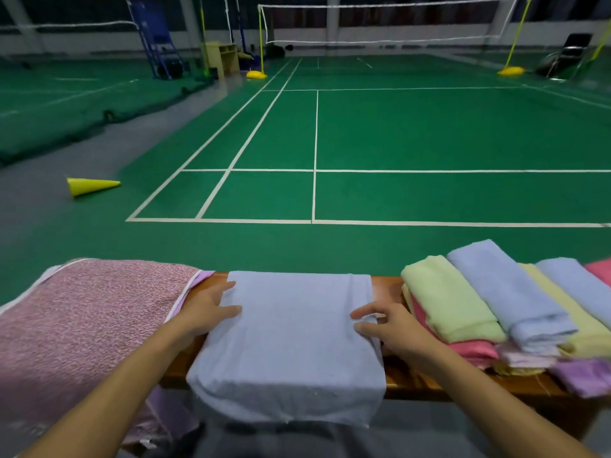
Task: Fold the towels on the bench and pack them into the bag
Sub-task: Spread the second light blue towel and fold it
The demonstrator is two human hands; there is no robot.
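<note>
A pale blue towel (291,338) lies spread across the wooden bench (386,285), its near edge hanging over the front. My left hand (206,309) rests at the towel's left edge, fingers stretched onto the cloth. My right hand (388,325) lies on the right edge with relaxed, slightly bent fingers touching the fabric. To the left sits a pink speckled bag (82,322) with white piping. On the right, a pile of towels (489,309) in yellow, blue, pink and purple covers the bench.
Beyond the bench stretches a green badminton court (396,143) with white lines and a net (380,21). A yellow cone (91,186) lies on its side on the grey floor at left. A chair (568,54) stands far right.
</note>
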